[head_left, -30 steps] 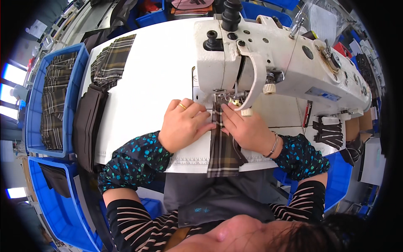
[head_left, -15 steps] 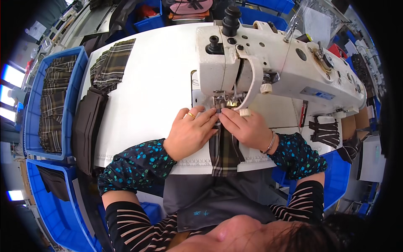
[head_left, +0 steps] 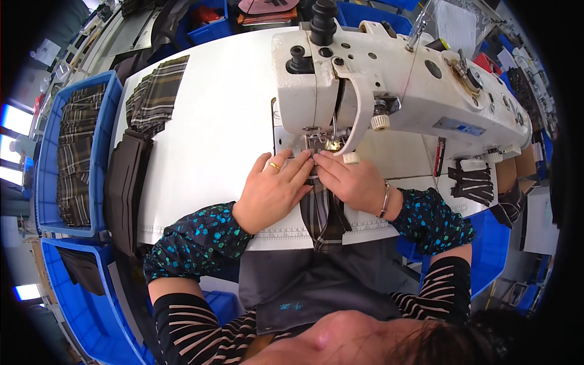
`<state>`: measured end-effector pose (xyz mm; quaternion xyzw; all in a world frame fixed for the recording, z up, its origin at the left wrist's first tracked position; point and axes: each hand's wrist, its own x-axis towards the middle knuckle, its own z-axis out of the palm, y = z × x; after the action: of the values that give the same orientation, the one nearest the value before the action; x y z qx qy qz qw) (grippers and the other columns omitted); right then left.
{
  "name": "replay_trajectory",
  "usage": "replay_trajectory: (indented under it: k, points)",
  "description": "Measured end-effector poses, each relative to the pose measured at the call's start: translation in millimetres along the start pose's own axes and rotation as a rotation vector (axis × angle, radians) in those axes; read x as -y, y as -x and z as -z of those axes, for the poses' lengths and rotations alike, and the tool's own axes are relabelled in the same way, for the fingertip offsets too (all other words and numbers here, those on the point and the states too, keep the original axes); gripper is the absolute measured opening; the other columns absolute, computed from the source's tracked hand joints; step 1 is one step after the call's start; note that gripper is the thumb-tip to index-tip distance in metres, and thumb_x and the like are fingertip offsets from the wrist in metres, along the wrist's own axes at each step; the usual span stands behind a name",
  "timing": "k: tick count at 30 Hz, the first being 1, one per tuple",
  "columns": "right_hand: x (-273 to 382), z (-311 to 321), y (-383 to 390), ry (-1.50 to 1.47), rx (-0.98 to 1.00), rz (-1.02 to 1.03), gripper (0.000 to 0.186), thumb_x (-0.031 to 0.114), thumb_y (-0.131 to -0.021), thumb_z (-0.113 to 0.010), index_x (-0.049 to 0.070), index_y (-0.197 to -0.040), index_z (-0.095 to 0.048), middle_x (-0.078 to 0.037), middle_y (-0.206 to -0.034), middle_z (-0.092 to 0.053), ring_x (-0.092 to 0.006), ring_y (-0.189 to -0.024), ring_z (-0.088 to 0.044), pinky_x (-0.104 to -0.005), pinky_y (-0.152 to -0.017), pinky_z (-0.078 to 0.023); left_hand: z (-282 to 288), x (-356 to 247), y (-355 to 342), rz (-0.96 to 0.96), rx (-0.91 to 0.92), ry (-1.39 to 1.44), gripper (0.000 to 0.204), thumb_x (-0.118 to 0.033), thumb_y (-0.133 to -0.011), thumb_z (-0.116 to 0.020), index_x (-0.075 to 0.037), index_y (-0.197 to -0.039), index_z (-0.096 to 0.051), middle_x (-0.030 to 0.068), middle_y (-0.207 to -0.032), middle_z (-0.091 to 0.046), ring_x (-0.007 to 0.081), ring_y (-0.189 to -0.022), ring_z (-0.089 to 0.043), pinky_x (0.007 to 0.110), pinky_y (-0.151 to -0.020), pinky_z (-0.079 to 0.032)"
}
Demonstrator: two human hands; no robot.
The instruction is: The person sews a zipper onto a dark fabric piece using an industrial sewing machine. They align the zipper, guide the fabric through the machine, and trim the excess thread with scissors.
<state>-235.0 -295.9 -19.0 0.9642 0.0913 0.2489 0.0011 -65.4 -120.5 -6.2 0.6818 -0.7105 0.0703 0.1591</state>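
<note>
A strip of plaid fabric point(head_left: 319, 210) in brown, black and white runs from under the presser foot point(head_left: 331, 145) of a white sewing machine point(head_left: 389, 85) toward the table's front edge. My left hand point(head_left: 272, 188), with a gold ring, presses its fingertips on the strip just before the foot, thumb lower down along its left side. From the right, my right hand point(head_left: 353, 182), with a bracelet at the wrist, holds the strip with fingers close together, its thumb hidden. The fingertips of both hands nearly meet. The needle's tip cannot be made out.
Plaid pieces point(head_left: 157, 94) and folded dark pieces point(head_left: 126, 188) lie at the table's left. Beside them stands a blue bin point(head_left: 108, 152) of plaid pieces, with another blue bin point(head_left: 73, 316) nearer. Right of the machine lie a red-and-black tool point(head_left: 439, 155) and dark strips point(head_left: 471, 182).
The strip's near end has folded and narrowed, and hangs slightly less far over the table edge. Both hands keep beside the foot. The whole view has shifted a little.
</note>
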Motion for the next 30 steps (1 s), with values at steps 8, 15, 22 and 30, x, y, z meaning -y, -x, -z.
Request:
replay_trajectory:
  k: [8,15,22,30]
  points:
    - [-13.0,-6.5,0.1,-0.083,0.113,-0.091,0.032,0.006,-0.090,-0.065,-0.002,-0.121,-0.071,-0.015,-0.134,-0.070,-0.0322,-0.124,-0.070,-0.0424,-0.101,-0.060,-6.8,7.5,-10.2,0.048,-0.029,-0.017,0.046,-0.027,-0.095,-0.073,-0.007,-0.136,-0.065,0.0081,-0.137,-0.067,0.0311,-0.128,-0.060,0.048,-0.109,-0.046]
    - [-17.7,-7.1,-2.3,-0.034,0.047,-0.059,0.026,0.009,-0.088,-0.066,0.002,-0.113,-0.071,-0.015,-0.128,-0.072,-0.0321,-0.114,-0.072,-0.0399,-0.093,-0.060,-11.4,8.5,-11.8,0.041,-0.072,-0.012,0.044,-0.025,-0.094,-0.074,-0.005,-0.132,-0.068,0.0077,-0.137,-0.068,0.0312,-0.129,-0.060,0.047,-0.109,-0.046]
    - [5.6,18.3,4.8,-0.043,0.015,0.237,0.025,0.015,-0.085,-0.068,0.004,-0.106,-0.074,-0.014,-0.120,-0.075,-0.0289,-0.112,-0.073,-0.0413,-0.097,-0.059,6.1,-25.8,34.6,-0.160,-0.076,0.015,0.046,-0.015,-0.082,-0.077,-0.001,-0.125,-0.073,0.0114,-0.132,-0.071,0.0280,-0.121,-0.065,0.041,-0.097,-0.055]
    - [70.0,38.7,44.2,-0.113,0.051,0.187,0.024,0.019,-0.088,-0.067,0.003,-0.104,-0.075,-0.016,-0.123,-0.075,-0.0291,-0.114,-0.073,-0.0405,-0.097,-0.059,12.6,-63.9,79.7,-0.202,-0.115,0.063,0.043,-0.014,-0.078,-0.074,0.000,-0.119,-0.077,0.0116,-0.128,-0.074,0.0245,-0.111,-0.068,0.037,-0.091,-0.057]
